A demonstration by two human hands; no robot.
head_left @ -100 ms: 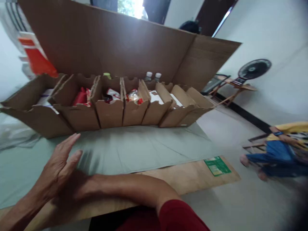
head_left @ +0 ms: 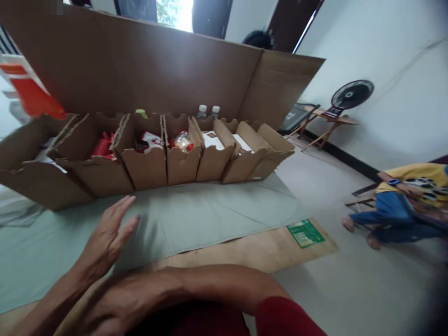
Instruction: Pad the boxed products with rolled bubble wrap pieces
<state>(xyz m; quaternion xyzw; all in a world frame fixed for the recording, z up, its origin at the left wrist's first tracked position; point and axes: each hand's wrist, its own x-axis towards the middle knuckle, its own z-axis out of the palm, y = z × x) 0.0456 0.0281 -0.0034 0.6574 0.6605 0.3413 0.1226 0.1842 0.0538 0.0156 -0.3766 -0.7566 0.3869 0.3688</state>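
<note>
My left hand (head_left: 110, 233) hovers above the pale green cloth (head_left: 196, 210), its fingers stretched out and thumb apart, with nothing in it. My right hand (head_left: 121, 298) is crossed over toward the left, low at the table's near edge. Its fingers are blurred and partly cut off by the frame's bottom. Beyond my hands stands a row of several open cardboard bins (head_left: 145, 165). Inside them I see a red packet (head_left: 103, 145), a clear packet (head_left: 182, 140) with red edges, and white boxes (head_left: 213, 140).
A tall cardboard panel (head_left: 157, 70) rises behind the bins, with capped bottles (head_left: 202, 112) in front of it. An orange-red bag (head_left: 35, 95) is at the left. A seated person (head_left: 402, 205) and a black fan (head_left: 352, 95) on a wooden stand are at the right.
The view has swung to the right, so the bins sit further left in it. My right hand has drawn down toward my body. The left hand has shifted right relative to the bins.
</note>
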